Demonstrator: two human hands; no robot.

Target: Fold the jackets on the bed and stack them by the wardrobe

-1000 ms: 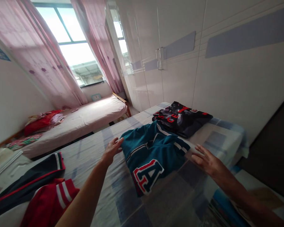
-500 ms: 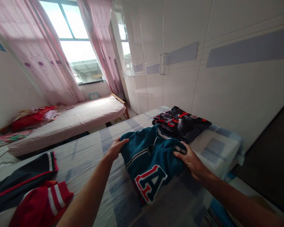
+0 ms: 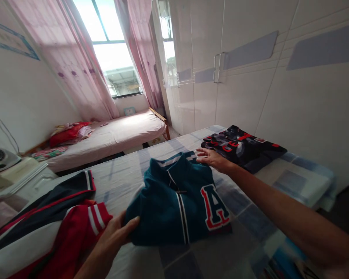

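A folded teal jacket with a red letter A lies on the checked bedsheet in front of me. My left hand grips its near left corner, thumb on top of the cloth. My right hand reaches across to the jacket's far right corner by the collar, fingers stretched out and resting on the fabric. Just beyond that hand lies a folded black garment with red lettering.
A red, navy and white garment lies heaped at the left of the bed. A second bed with red bedding stands under the window. White wardrobe doors line the right wall. A fan sits far left.
The teal jacket has been turned round and shifted left, the letter A now upright. My left hand moved from its far edge to its near corner; my right hand moved to the collar end.
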